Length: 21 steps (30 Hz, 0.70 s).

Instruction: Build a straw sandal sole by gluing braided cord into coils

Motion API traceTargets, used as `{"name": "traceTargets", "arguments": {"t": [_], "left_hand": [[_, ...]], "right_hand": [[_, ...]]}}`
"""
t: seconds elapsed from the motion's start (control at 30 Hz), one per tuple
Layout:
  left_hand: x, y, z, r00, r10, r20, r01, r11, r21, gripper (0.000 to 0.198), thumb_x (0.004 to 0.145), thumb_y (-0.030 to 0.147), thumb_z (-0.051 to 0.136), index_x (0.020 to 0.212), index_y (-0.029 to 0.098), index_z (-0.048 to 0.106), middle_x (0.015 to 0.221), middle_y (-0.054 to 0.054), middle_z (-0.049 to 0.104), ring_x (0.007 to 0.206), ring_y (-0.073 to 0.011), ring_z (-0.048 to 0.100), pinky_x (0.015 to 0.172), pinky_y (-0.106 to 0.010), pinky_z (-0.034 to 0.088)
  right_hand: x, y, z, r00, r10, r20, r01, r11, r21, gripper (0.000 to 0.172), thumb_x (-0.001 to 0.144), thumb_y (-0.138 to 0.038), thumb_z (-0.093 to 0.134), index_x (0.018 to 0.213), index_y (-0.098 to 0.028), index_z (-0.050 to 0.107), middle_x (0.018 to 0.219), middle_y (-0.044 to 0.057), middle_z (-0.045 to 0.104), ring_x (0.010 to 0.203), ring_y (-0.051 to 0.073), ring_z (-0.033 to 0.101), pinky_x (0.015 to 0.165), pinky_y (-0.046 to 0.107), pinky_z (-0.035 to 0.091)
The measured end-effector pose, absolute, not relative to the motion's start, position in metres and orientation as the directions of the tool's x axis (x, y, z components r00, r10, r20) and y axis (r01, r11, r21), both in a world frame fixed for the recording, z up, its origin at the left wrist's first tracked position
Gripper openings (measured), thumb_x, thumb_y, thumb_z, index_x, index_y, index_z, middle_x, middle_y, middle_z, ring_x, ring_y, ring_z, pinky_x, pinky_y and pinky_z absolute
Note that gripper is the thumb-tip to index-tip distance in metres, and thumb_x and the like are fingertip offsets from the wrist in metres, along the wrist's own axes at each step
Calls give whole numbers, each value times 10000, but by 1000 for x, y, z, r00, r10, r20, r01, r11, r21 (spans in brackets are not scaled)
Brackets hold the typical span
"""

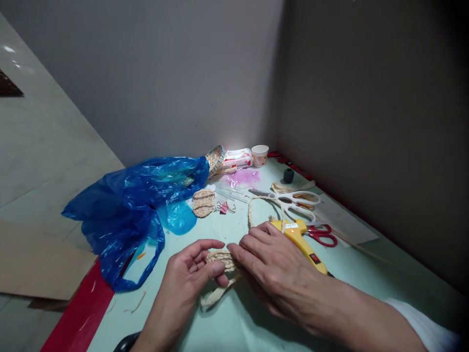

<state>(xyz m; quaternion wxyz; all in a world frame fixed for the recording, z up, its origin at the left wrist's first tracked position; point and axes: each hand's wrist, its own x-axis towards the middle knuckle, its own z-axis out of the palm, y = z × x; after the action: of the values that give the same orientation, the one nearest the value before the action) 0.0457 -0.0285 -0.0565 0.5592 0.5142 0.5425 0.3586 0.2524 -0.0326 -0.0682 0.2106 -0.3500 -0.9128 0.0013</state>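
Observation:
A small coil of braided straw (225,259) sits between my two hands above the pale green table. My left hand (194,269) pinches its left end, thumb in front and fingers behind. From the right, my right hand (267,256) lies over the coil with fingers bent onto it; its thumb is hidden. A loose flat straw strand (218,296) hangs below, and a loop of straw braid (250,210) rises behind my right hand. Just beyond that hand lies a yellow glue gun (306,244), partly covered by it.
Red-handled scissors (322,235) and white-handled scissors (298,198) lie at right. An oval woven piece (203,203) rests mid-table. A blue plastic bag (135,195) spreads at left, beside a woven basket (215,159). A paper cup (260,155) and dark thread spool (288,175) stand near the walls.

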Motion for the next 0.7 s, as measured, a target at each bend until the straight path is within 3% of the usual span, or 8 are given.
{"name": "traceTargets", "arguments": {"t": [0.17, 0.27, 0.37, 0.53, 0.63, 0.7], "left_hand": [[45, -23, -55, 229, 941, -250, 40, 248, 968, 509, 751, 377, 780, 1201, 181, 644, 904, -42, 748, 675, -165, 688, 700, -290, 516], [50, -25, -56, 267, 922, -280, 57, 275, 960, 600, 673, 221, 820, 1234, 174, 613, 739, 19, 704, 651, -136, 638, 651, -234, 481], [54, -29, -59, 275, 913, -300, 99, 283, 954, 514, 692, 187, 791, 1179, 147, 632, 627, 56, 634, 588, -114, 577, 599, -217, 445], [53, -33, -62, 288, 913, -290, 130, 263, 956, 368, 747, 249, 749, 1079, 118, 663, 700, -49, 747, 683, -190, 669, 695, -293, 506], [52, -33, -63, 279, 920, -277, 175, 234, 956, 253, 762, 229, 718, 990, 124, 687, 645, -55, 751, 659, -200, 680, 695, -297, 506], [52, -34, -63, 260, 926, -275, 214, 223, 951, 279, 778, 235, 716, 1034, 129, 685, 617, -51, 751, 652, -208, 692, 696, -297, 505]], "right_hand": [[253, -31, -69, -665, 650, 368, 650, 746, -141, 213, 886, -165, 485, 1064, -141, 601, 913, 75, 598, 798, 225, 417, 779, 408, 293], [252, -32, -67, -692, 637, 340, 629, 763, -149, 209, 868, -171, 507, 1051, -137, 602, 919, 77, 600, 805, 228, 420, 786, 407, 293], [251, -35, -67, -725, 595, 347, 593, 796, -124, 227, 871, -166, 504, 1070, -127, 605, 922, 82, 597, 810, 232, 420, 796, 413, 292], [251, -37, -70, -748, 559, 359, 562, 820, -106, 226, 893, -155, 486, 1081, -108, 602, 923, 89, 592, 818, 234, 418, 803, 417, 295], [250, -35, -69, -761, 571, 307, 558, 818, -137, 219, 912, -181, 484, 1087, -109, 594, 925, 85, 589, 819, 228, 430, 803, 419, 304], [250, -33, -67, -763, 581, 283, 558, 813, -167, 222, 938, -212, 472, 1106, -122, 586, 935, 78, 588, 830, 225, 440, 798, 411, 313]]}}
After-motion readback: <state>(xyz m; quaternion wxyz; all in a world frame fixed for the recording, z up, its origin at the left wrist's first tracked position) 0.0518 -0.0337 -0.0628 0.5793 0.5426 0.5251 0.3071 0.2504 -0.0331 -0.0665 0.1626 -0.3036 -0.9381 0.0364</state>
